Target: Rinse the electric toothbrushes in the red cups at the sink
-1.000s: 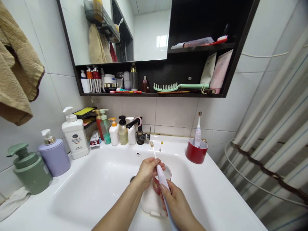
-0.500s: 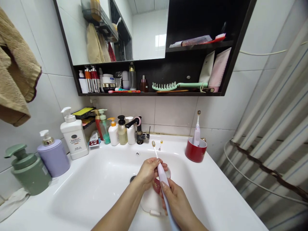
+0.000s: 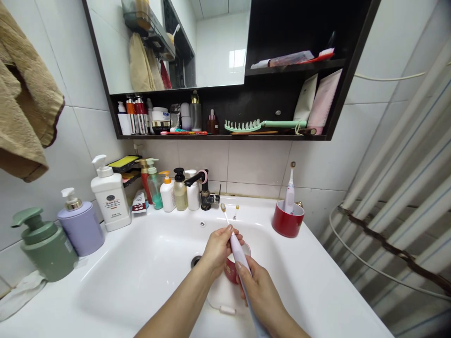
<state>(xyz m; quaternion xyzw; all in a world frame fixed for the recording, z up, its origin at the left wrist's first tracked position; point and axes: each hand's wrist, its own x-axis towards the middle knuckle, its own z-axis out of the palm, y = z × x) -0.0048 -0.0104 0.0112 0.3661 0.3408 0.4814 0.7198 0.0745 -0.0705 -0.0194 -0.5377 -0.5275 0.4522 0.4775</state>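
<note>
Over the sink, my right hand (image 3: 259, 286) wraps round the pale lilac handle of an electric toothbrush (image 3: 238, 251). The fingers of my left hand (image 3: 220, 246) pinch it higher up, where the white brush head (image 3: 224, 214) joins the handle. The bristles point up toward the faucet, and the handle's lower end runs out at the bottom of the view. Below my hands a red cup (image 3: 230, 270) lies in the sink, partly hidden by them. A small brush head (image 3: 236, 211) rests on the sink's back ledge.
A red holder (image 3: 287, 224) with a second electric toothbrush (image 3: 290, 195) stands on the right ledge. Behind the white sink (image 3: 141, 263) is a black faucet (image 3: 204, 188). Several pump bottles line the left side, including a purple one (image 3: 82, 230). A cabinet (image 3: 218, 137) hangs above.
The view has shifted slightly. The toothbrush head leans a little farther left and up, and my left hand has moved with it. Both hands keep their hold.
</note>
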